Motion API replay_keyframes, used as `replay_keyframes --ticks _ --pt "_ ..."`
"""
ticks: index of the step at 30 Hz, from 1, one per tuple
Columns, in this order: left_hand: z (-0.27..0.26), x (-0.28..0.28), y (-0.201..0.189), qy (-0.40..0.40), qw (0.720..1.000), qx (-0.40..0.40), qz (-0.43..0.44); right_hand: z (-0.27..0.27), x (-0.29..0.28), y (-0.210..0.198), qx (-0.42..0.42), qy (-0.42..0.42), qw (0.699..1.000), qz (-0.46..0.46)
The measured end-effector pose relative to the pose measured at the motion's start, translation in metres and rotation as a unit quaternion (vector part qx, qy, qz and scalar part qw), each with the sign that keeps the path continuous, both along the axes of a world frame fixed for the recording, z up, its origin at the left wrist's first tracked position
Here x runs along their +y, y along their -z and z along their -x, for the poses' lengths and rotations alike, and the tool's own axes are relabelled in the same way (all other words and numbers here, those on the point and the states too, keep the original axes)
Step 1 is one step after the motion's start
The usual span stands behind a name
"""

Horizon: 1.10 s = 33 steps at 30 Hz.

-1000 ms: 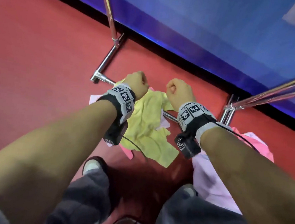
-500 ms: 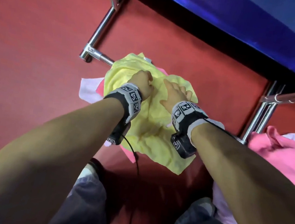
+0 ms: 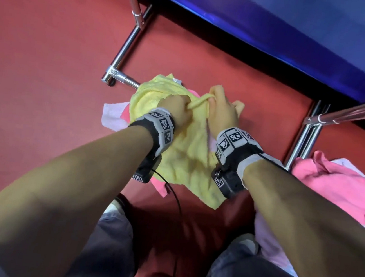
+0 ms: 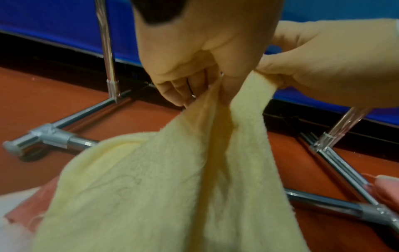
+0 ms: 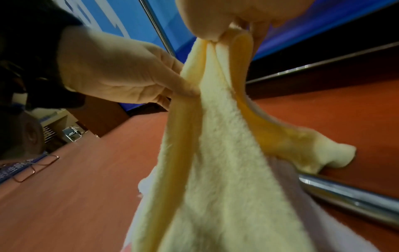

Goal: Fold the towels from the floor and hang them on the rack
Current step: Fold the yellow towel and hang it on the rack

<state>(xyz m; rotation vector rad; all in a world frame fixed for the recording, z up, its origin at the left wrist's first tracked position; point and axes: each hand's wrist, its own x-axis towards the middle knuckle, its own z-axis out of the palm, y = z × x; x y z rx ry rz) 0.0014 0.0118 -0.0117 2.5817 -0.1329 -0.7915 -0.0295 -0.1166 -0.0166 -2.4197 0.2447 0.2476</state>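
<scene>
On the red floor (image 3: 49, 53), between the chrome rack (image 3: 123, 48) feet, a fluffy, crumpled yellow towel (image 3: 188, 157) is pinched at its raised edge by the left hand (image 3: 177, 109) and right hand (image 3: 222, 111), held close together; pink towels (image 3: 332, 184) are seen beside.

No legible words, brands or numbers. Black-and-white square coded markers, carrying no letters, sit on the left wristband (image 3: 160, 125) and the right wristband (image 3: 234, 138), centre of the head view. A small tag (image 3: 176, 80) on the yellow towel (image 3: 189, 153) is too small to read. White marks on a blue board (image 5: 90, 16), upper left of the right wrist view, stay unreadable.
</scene>
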Motion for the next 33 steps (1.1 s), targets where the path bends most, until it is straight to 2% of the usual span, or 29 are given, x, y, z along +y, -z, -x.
replay_keyframes --ticks 3,6,10,13,15,18,20,23,26,33 --pt "0.002 -0.002 -0.041 0.002 0.998 -0.067 0.000 0.008 -0.008 -0.049 -0.035 0.040 0.998 -0.020" --pt "0.005 -0.006 -0.083 -0.003 0.995 -0.102 0.004 0.018 -0.014 -0.098 -0.060 0.062 0.996 -0.028" --pt "0.017 -0.016 -0.148 -0.057 0.988 -0.114 0.089 0.028 -0.019 -0.157 -0.133 0.054 0.989 0.021" --pt "0.025 -0.025 -0.199 -0.079 0.971 -0.150 0.170 0.035 -0.026 -0.199 -0.140 0.046 0.988 0.034" --pt "0.031 -0.032 -0.235 -0.079 0.962 -0.174 0.194 0.043 -0.032 -0.224 -0.136 0.045 0.989 0.028" --pt "0.040 -0.040 -0.284 -0.085 0.955 -0.194 0.209 0.057 -0.042 -0.260 -0.179 0.064 0.981 0.028" --pt "0.045 -0.043 -0.309 -0.074 0.954 -0.204 0.206 0.066 -0.047 -0.283 -0.212 0.108 0.971 0.034" --pt "0.057 -0.041 -0.342 0.006 0.961 -0.200 0.191 0.077 -0.055 -0.319 -0.256 0.183 0.949 0.005" --pt "0.066 -0.038 -0.368 0.101 0.966 -0.202 0.124 0.086 -0.059 -0.351 -0.253 0.186 0.949 0.006" --pt "0.076 -0.028 -0.410 0.005 0.954 -0.297 0.023 0.106 -0.063 -0.404 -0.313 0.198 0.928 -0.023"
